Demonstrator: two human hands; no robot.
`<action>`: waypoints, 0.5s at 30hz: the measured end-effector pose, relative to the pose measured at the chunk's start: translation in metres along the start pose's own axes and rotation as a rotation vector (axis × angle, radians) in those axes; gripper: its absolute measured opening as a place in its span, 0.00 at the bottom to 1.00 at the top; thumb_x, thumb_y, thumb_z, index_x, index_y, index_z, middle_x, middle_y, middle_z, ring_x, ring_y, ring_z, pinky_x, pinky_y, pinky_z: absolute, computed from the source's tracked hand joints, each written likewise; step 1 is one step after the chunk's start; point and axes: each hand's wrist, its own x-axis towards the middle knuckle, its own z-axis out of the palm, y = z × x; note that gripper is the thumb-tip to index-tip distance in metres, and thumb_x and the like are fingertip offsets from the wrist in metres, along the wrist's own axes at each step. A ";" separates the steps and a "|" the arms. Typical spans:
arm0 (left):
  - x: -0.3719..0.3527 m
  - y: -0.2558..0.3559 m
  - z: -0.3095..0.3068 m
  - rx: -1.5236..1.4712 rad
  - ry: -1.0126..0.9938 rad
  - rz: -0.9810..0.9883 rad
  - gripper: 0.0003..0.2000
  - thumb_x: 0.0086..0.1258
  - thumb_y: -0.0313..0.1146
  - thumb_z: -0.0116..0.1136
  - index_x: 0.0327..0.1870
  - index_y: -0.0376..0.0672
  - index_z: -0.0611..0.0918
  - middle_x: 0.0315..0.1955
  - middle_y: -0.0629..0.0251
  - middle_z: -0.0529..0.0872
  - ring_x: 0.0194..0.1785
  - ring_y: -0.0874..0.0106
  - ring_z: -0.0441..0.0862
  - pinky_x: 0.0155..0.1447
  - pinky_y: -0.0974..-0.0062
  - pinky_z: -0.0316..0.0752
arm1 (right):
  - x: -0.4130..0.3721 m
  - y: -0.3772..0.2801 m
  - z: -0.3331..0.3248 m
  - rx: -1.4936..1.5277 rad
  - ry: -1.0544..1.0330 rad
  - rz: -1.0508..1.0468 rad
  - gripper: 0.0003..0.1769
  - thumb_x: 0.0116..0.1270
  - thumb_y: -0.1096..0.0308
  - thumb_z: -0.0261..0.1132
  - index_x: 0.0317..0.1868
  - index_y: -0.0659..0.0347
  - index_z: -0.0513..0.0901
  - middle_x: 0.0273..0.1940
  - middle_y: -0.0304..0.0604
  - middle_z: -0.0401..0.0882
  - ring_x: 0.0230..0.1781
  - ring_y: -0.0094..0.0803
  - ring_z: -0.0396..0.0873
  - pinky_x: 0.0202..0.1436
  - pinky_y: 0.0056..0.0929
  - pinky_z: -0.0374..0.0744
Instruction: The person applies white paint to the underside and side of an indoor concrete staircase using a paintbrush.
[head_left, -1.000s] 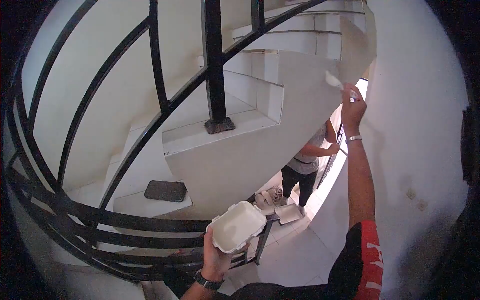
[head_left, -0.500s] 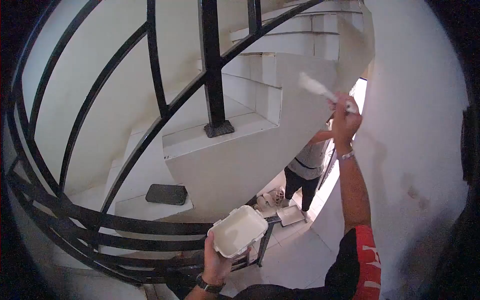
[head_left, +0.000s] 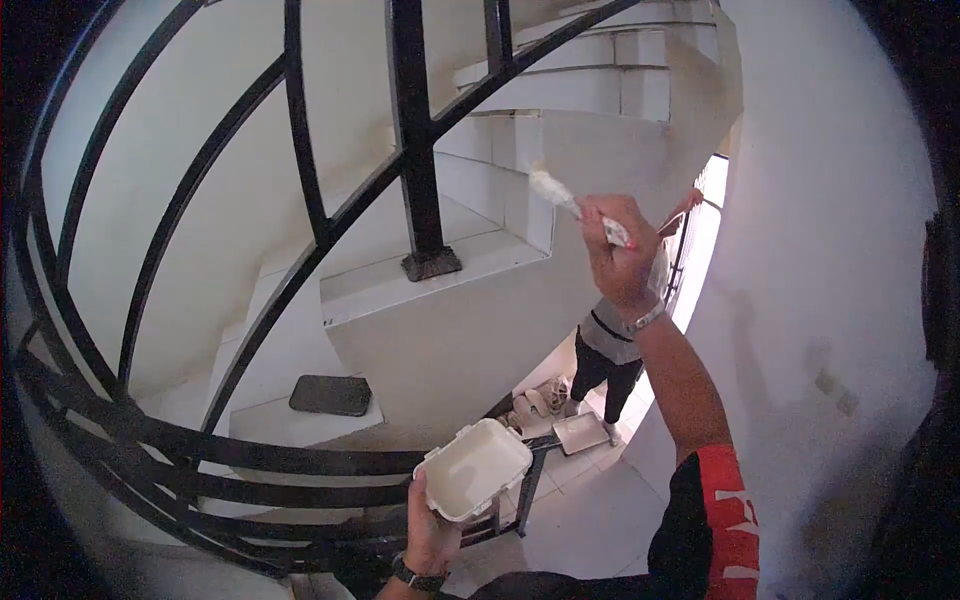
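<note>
My right hand (head_left: pixel 620 245) is closed round the handle of a brush (head_left: pixel 556 190). The pale bristles point up and left, in front of the side wall of the stairs (head_left: pixel 600 180); whether they touch it I cannot tell. Low in the view, my left hand (head_left: pixel 430 530) grips a white container (head_left: pixel 475 470) by its left edge and underside. Pale paint-like liquid lies in the container, which is above the black railing.
A curved black metal railing (head_left: pixel 290 455) sweeps across the left. A dark pad (head_left: pixel 330 395) lies on a lower step. Below, a person (head_left: pixel 606 350) stands near a tray (head_left: pixel 580 433) and a bright doorway. A white wall (head_left: pixel 830 250) rises on the right.
My right hand has moved left and slightly down with the brush. The container in my left hand has barely shifted. The person below is now partly hidden behind my right hand and forearm.
</note>
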 end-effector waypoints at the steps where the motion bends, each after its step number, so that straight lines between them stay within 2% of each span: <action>1: 0.001 0.002 0.002 0.006 -0.005 -0.002 0.29 0.73 0.55 0.36 0.66 0.43 0.63 0.60 0.56 0.72 0.61 0.57 0.72 0.56 0.48 0.74 | -0.003 -0.006 -0.002 0.080 -0.043 0.072 0.11 0.67 0.67 0.60 0.40 0.68 0.81 0.36 0.44 0.81 0.33 0.27 0.78 0.38 0.27 0.76; 2: 0.004 0.001 0.008 0.049 -0.032 0.026 0.29 0.72 0.55 0.36 0.66 0.43 0.63 0.60 0.56 0.72 0.61 0.57 0.72 0.56 0.47 0.73 | -0.011 0.000 -0.006 0.077 -0.037 0.074 0.11 0.67 0.67 0.60 0.40 0.68 0.81 0.36 0.44 0.81 0.33 0.27 0.78 0.38 0.27 0.76; 4: -0.002 0.010 0.021 0.094 -0.063 0.050 0.29 0.72 0.56 0.36 0.66 0.44 0.63 0.60 0.56 0.72 0.61 0.57 0.72 0.56 0.47 0.73 | -0.025 0.011 -0.016 0.233 0.040 0.287 0.12 0.68 0.66 0.59 0.42 0.69 0.81 0.37 0.43 0.81 0.33 0.25 0.78 0.36 0.23 0.77; 6: -0.014 0.023 0.035 0.076 -0.005 -0.060 0.30 0.71 0.57 0.36 0.66 0.44 0.63 0.60 0.56 0.72 0.61 0.57 0.73 0.55 0.47 0.74 | -0.030 0.026 -0.027 0.193 0.105 0.254 0.12 0.68 0.65 0.60 0.42 0.68 0.81 0.37 0.43 0.81 0.35 0.24 0.79 0.36 0.22 0.78; 8: -0.010 0.019 0.028 0.102 -0.006 -0.055 0.30 0.71 0.57 0.36 0.66 0.44 0.63 0.60 0.56 0.72 0.60 0.57 0.74 0.55 0.47 0.74 | -0.029 0.045 -0.032 0.191 0.393 0.452 0.09 0.66 0.66 0.63 0.39 0.65 0.81 0.33 0.45 0.81 0.32 0.31 0.78 0.35 0.28 0.76; 9: -0.009 0.018 0.026 0.126 -0.011 -0.046 0.31 0.71 0.57 0.36 0.66 0.44 0.63 0.60 0.56 0.72 0.60 0.56 0.74 0.55 0.47 0.75 | -0.030 0.064 -0.035 0.185 0.396 0.454 0.09 0.66 0.66 0.63 0.39 0.65 0.81 0.33 0.45 0.81 0.32 0.31 0.78 0.35 0.28 0.76; 11: -0.011 0.018 0.027 0.113 -0.019 -0.053 0.31 0.71 0.58 0.36 0.66 0.44 0.63 0.60 0.56 0.72 0.59 0.56 0.74 0.54 0.47 0.75 | -0.031 0.094 -0.038 -0.223 0.290 0.270 0.14 0.67 0.63 0.63 0.43 0.67 0.81 0.37 0.45 0.82 0.34 0.26 0.79 0.38 0.26 0.79; 12: -0.011 0.019 0.028 0.097 -0.027 -0.051 0.31 0.71 0.58 0.36 0.66 0.44 0.63 0.60 0.56 0.72 0.59 0.56 0.75 0.54 0.47 0.75 | -0.033 0.092 -0.036 -0.228 0.296 0.271 0.14 0.67 0.63 0.63 0.43 0.67 0.81 0.37 0.45 0.82 0.34 0.26 0.79 0.38 0.26 0.79; 14: -0.013 0.022 0.032 0.113 -0.026 -0.059 0.31 0.70 0.59 0.37 0.66 0.44 0.63 0.60 0.56 0.72 0.59 0.55 0.74 0.54 0.47 0.75 | -0.028 0.059 -0.015 -0.365 0.185 0.198 0.09 0.63 0.67 0.66 0.40 0.64 0.82 0.34 0.48 0.82 0.40 0.41 0.77 0.46 0.39 0.75; 15: -0.013 0.024 0.034 0.120 -0.019 -0.064 0.32 0.70 0.59 0.37 0.66 0.44 0.63 0.60 0.56 0.72 0.60 0.55 0.74 0.54 0.47 0.75 | -0.033 0.055 -0.003 -0.178 0.160 0.220 0.11 0.62 0.65 0.67 0.40 0.63 0.82 0.36 0.48 0.81 0.43 0.40 0.75 0.48 0.38 0.74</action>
